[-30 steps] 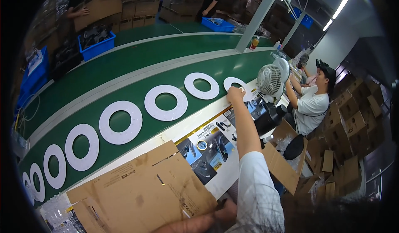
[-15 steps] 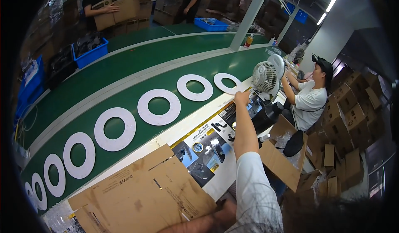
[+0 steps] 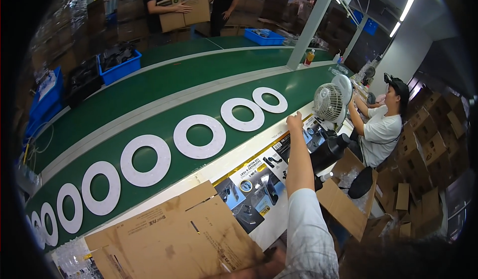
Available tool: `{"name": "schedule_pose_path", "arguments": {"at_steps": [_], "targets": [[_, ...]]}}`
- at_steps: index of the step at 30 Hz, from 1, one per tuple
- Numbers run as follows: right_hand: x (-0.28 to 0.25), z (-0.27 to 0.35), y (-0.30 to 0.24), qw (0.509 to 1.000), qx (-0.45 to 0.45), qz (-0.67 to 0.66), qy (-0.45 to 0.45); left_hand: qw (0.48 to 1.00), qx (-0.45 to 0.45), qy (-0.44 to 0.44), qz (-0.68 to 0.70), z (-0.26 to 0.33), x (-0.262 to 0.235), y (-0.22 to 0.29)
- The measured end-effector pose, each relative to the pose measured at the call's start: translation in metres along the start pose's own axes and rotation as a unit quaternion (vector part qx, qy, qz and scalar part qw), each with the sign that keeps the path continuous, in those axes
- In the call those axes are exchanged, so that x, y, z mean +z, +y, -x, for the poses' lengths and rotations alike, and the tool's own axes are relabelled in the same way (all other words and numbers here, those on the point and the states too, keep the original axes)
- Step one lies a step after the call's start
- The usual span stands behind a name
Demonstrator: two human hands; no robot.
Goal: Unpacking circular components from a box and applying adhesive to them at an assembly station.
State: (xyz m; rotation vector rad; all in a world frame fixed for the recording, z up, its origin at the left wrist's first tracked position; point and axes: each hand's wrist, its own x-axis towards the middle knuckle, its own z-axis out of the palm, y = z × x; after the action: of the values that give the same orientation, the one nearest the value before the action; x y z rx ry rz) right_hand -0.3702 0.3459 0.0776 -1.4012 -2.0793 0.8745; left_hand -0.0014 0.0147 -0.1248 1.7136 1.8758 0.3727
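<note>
My right arm reaches forward over the white ledge. My right hand (image 3: 295, 121) is above the ledge's edge beside the green belt, fingers curled in, with nothing visible in them. Just beyond it to the left lies a flat white ring (image 3: 258, 97), apart from the hand. It is the farthest in a curved row of similar rings on the belt, including a larger white ring (image 3: 182, 140). A small white desk fan (image 3: 328, 102) stands to the right of my hand. Part of my left forearm (image 3: 254, 270) shows at the lower edge over flattened cardboard (image 3: 169, 234); my left hand is out of view.
The green belt (image 3: 164, 97) runs across, with blue bins (image 3: 119, 69) beyond it. Printed packaging sheets (image 3: 249, 194) cover the ledge. A black bottle-shaped object (image 3: 331, 149) and open carton (image 3: 343, 211) are at right. A co-worker (image 3: 381, 129) sits beyond; two people stand across the belt.
My right hand has come away from the farthest ring, whose edge it was touching. The whole view has shifted slightly. Across the belt, a person carrying a box has moved nearer the other person.
</note>
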Motion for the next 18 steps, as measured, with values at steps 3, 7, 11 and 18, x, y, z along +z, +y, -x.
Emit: {"name": "schedule_pose_path", "arguments": {"at_steps": [3,7,11,18], "targets": [[-0.004,0.011,0.002,0.998,-0.032,0.051,0.007,0.999,0.006,-0.027,-0.026,-0.001,-0.011,0.002],[0.001,0.026,0.001,0.986,-0.148,0.066,0.026,0.996,0.015,-0.066,-0.059,0.004,-0.022,0.003],[0.002,0.042,-0.003,0.970,-0.237,0.055,-0.011,0.991,0.026,-0.103,-0.087,0.001,-0.039,0.012],[-0.011,0.108,-0.039,0.924,-0.317,-0.116,-0.178,0.981,0.048,-0.129,-0.137,0.017,-0.058,0.050]]}}
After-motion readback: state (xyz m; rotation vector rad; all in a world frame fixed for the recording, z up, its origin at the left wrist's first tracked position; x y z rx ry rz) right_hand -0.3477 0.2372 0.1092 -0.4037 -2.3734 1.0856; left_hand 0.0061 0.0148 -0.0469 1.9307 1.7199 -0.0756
